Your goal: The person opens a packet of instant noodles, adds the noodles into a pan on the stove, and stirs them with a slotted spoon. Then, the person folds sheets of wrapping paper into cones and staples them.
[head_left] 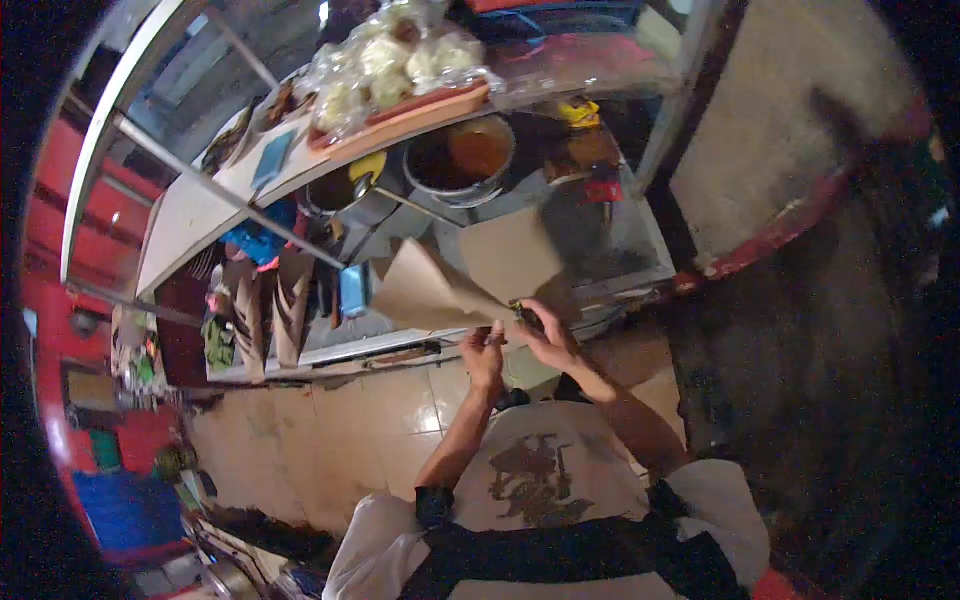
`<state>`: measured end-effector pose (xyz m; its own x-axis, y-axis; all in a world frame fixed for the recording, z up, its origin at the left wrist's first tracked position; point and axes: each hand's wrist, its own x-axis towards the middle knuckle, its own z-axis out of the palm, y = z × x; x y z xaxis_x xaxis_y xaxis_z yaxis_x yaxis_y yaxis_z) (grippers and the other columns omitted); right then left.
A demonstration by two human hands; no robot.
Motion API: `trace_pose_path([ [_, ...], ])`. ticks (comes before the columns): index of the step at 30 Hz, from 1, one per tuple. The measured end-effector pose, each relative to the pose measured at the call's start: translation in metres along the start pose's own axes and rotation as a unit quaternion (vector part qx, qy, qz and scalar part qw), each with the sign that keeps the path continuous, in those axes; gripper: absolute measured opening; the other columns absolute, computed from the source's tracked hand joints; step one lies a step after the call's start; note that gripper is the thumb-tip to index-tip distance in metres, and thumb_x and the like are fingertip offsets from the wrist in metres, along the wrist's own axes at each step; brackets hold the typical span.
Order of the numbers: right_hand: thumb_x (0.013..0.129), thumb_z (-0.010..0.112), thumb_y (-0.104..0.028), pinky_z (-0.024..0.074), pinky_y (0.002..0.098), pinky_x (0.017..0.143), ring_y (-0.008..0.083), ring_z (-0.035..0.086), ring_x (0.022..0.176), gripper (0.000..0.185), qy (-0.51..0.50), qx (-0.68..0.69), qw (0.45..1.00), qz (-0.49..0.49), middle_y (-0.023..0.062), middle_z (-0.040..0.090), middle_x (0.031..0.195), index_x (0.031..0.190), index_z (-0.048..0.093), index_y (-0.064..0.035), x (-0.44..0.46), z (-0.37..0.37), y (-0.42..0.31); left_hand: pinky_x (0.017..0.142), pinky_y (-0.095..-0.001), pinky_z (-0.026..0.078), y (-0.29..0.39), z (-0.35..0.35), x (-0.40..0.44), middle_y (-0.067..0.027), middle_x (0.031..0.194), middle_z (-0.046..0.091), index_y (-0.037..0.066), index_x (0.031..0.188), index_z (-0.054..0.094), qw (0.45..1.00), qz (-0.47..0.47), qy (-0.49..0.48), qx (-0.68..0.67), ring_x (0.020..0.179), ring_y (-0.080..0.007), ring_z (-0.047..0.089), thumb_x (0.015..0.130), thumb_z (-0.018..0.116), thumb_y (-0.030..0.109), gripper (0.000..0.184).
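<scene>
A folded sheet of brown paper [425, 285] stands over the front of the counter, its right corner reaching my hands. My left hand [483, 355] is closed in a pinch just below that corner; what its fingertips hold is too small to name. Close beside it, my right hand [548, 340] curls around a small dark item with a yellow-green edge [524, 313], which I cannot make out. Behind the folded sheet lies a flat piece of brown paper [512, 250].
Pots [460, 160] of dark and reddish food are set into the counter, with a ladle [365, 183] across one. A tray [400, 120] of plastic-bagged food sits on the upper shelf. Blue boxes [354, 290] and rolled brown paper [290, 305] are at left. Metal frame bars [230, 190] cross the left side.
</scene>
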<state>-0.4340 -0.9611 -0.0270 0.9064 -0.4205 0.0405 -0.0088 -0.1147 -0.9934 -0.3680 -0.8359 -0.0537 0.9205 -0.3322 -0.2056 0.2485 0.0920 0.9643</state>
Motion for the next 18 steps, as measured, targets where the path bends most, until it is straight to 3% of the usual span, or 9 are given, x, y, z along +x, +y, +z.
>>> trace_pose_path([
  [1,0.077,0.067,-0.024,0.0422,0.0356,0.08,0.0259,0.053,0.093,0.047,-0.012,0.001,1.0,-0.002,0.0153,0.054,0.101,0.112,0.046,-0.0009,-0.001,0.008,-0.001,0.061,-0.0249,0.041,0.0,0.002,-0.001,-0.0017,0.079,0.059,0.001,0.089,0.059,0.999,0.021,-0.012,0.026,0.069,-0.0102,0.051,0.079,0.061,0.004,0.011],
  [3,0.077,0.065,-0.019,0.0425,0.0284,0.066,0.0096,0.05,0.074,0.032,0.043,-0.057,0.997,-0.022,0.0045,0.057,0.081,0.1,0.053,0.0,-0.004,0.019,-0.001,0.063,-0.0248,0.041,0.013,-0.002,-0.01,-0.0024,0.081,0.06,0.0,0.092,0.058,0.994,0.02,-0.03,0.103,0.07,-0.0105,0.051,0.079,0.061,0.003,0.014],
  [4,0.077,0.065,-0.019,0.0429,0.0278,0.062,0.0091,0.05,0.068,0.029,0.128,-0.085,0.983,-0.105,0.0025,0.056,0.073,0.096,0.055,0.0002,-0.005,0.031,0.052,0.064,-0.0246,0.041,0.017,-0.005,-0.015,-0.0031,0.084,0.061,-0.001,0.095,0.058,0.981,0.015,-0.06,0.183,0.072,-0.0108,0.052,0.079,0.06,0.001,0.017],
  [8,0.077,0.065,-0.017,0.0432,0.0275,0.062,0.0099,0.051,0.067,0.028,0.094,-0.19,0.967,-0.14,0.004,0.057,0.075,0.097,0.055,-0.001,-0.001,0.024,0.055,0.063,-0.0252,0.043,0.003,-0.003,-0.017,-0.005,0.078,0.059,-0.003,0.09,0.057,0.987,0.113,-0.024,0.11,0.069,-0.0113,0.052,0.08,0.061,0.008,0.015],
  [10,0.076,0.065,-0.016,0.044,0.029,0.062,0.015,0.054,0.066,0.03,-0.021,-0.058,0.996,-0.07,0.0072,0.058,0.078,0.1,0.055,-0.0029,0.014,0.005,0.033,0.062,-0.0256,0.043,0.009,-0.007,-0.01,-0.0051,0.077,0.058,-0.002,0.088,0.057,0.991,0.097,-0.003,0.089,0.068,-0.0113,0.052,0.081,0.061,0.011,0.016],
  [12,0.074,0.065,-0.013,0.0445,0.0331,0.069,0.0241,0.057,0.074,0.032,0.058,-0.136,0.989,-0.018,0.0121,0.059,0.085,0.102,0.054,-0.0033,0.032,-0.027,0.033,0.06,-0.0264,0.042,-0.005,-0.033,0.016,-0.0046,0.074,0.058,-0.001,0.085,0.057,0.993,0.033,-0.018,0.114,0.067,-0.011,0.052,0.083,0.06,0.019,0.021],
  [14,0.073,0.062,-0.009,0.0393,0.0424,0.085,0.0393,0.048,0.099,0.039,0.173,-0.346,0.921,-0.036,0.0239,0.052,0.104,0.109,0.051,0.0006,0.051,-0.067,0.063,0.051,-0.0271,0.042,0.008,-0.048,0.037,-0.0057,0.067,0.058,-0.004,0.083,0.057,0.98,0.045,-0.023,0.191,0.055,-0.0115,0.051,0.081,0.061,0.021,0.025],
  [15,0.073,0.061,-0.007,0.0388,0.0438,0.086,0.0412,0.045,0.102,0.041,0.172,-0.399,0.9,-0.009,0.0258,0.047,0.109,0.112,0.049,0.002,0.053,-0.087,0.069,0.048,-0.0277,0.042,0.012,-0.059,0.049,-0.0068,0.066,0.059,-0.005,0.082,0.057,0.968,0.027,-0.029,0.248,0.052,-0.0124,0.052,0.081,0.06,0.021,0.026],
  [18,0.071,0.06,-0.003,0.0354,0.0426,0.091,0.0389,0.043,0.107,0.046,0.18,-0.427,0.884,-0.066,0.0229,0.044,0.115,0.115,0.046,0.0016,0.048,-0.087,0.052,0.05,-0.0318,0.046,0.03,-0.076,0.072,-0.0119,0.066,0.062,-0.006,0.082,0.057,0.962,-0.044,-0.053,0.264,0.055,-0.0176,0.059,0.077,0.064,0.024,0.031],
])
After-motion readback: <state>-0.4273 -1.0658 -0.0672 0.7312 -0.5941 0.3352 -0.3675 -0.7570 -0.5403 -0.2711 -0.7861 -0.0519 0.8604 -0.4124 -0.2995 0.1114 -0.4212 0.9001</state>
